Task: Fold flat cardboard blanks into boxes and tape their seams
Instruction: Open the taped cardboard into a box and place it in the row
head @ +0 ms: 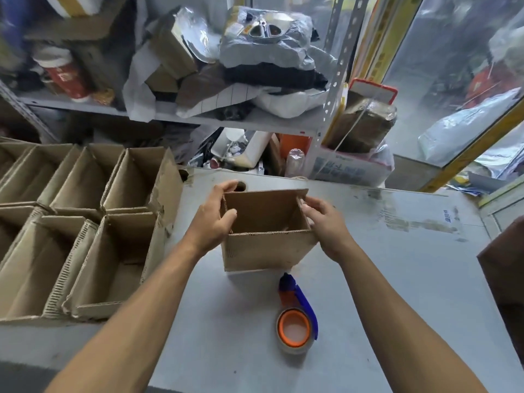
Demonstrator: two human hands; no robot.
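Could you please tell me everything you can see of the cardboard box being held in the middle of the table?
The cardboard box is plain brown corrugated board, squared up with its top open and its inside empty. It stands slightly tilted on the grey table, just behind the tape dispenser. The left hand grips its left wall, thumb inside; the right hand holds its right wall.

Two bare forearms, no sleeves visible, left hand (214,222) and right hand (326,222) ungloved

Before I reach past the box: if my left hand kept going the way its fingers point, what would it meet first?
The left hand already grips the open box at its left wall, fingers pointing right, across the opening. Straight on, it would probably meet the box's right wall, where the right hand holds.
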